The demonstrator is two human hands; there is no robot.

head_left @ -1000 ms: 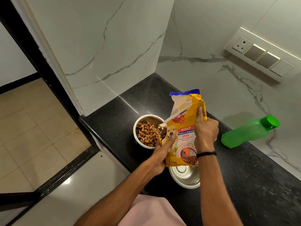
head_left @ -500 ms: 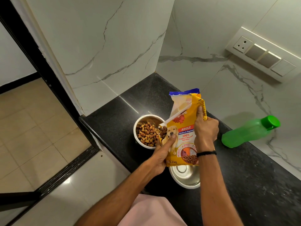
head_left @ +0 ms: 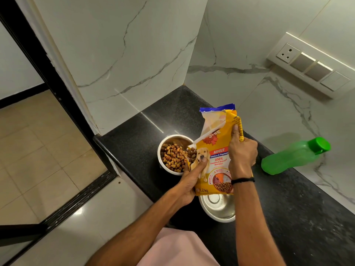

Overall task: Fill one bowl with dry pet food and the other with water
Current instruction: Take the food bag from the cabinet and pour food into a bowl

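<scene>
A yellow pet food bag stands upright on the black counter, torn open at its left side. My left hand grips its lower left edge, thumb on the front. My right hand holds its right edge near the top. Left of the bag, a steel bowl holds brown kibble. A second steel bowl sits just in front of the bag, partly hidden by it, with nothing inside. A green water bottle with a green cap leans against the wall at the right.
The black counter ends in an edge at the left, with tiled floor below. Marble walls close the back and right sides. A switch panel is mounted on the right wall.
The bag has risen very slightly and stands a touch more upright. Both hands keep the same grip. The bowls and bottle have not moved.
</scene>
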